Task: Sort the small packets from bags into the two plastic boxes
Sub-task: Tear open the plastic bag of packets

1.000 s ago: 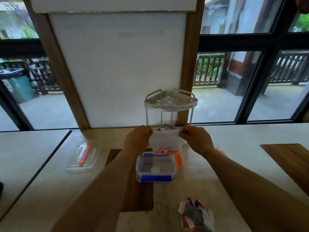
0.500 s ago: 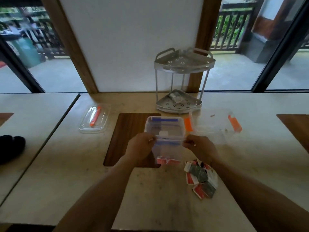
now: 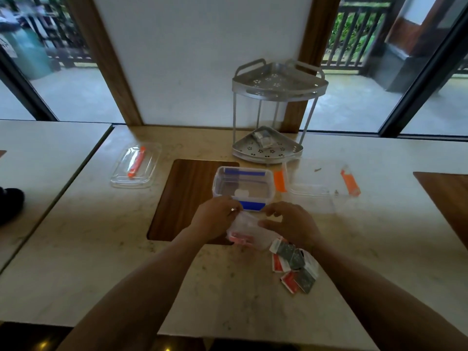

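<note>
My left hand (image 3: pixel 215 216) and my right hand (image 3: pixel 291 224) both grip a clear plastic bag (image 3: pixel 249 230) with red packets at its bottom, held low over the table just in front of the blue-clipped plastic box (image 3: pixel 243 188). That box is open and holds one small white piece. A second clear box (image 3: pixel 317 181) with orange clips stands to its right. A loose pile of red and dark green packets (image 3: pixel 295 264) lies on the table right of the bag, beside my right wrist.
A two-tier metal corner rack (image 3: pixel 273 107) stands behind the boxes, with a packet on its lower shelf. A clear lid (image 3: pixel 135 165) with an orange clip lies at the left. A dark wood inlay (image 3: pixel 187 198) sits under the blue box.
Both hands have brought the bag down from in front of the rack toward me, to just above the table in front of the blue box. The bag now hangs crumpled rather than stretched.
</note>
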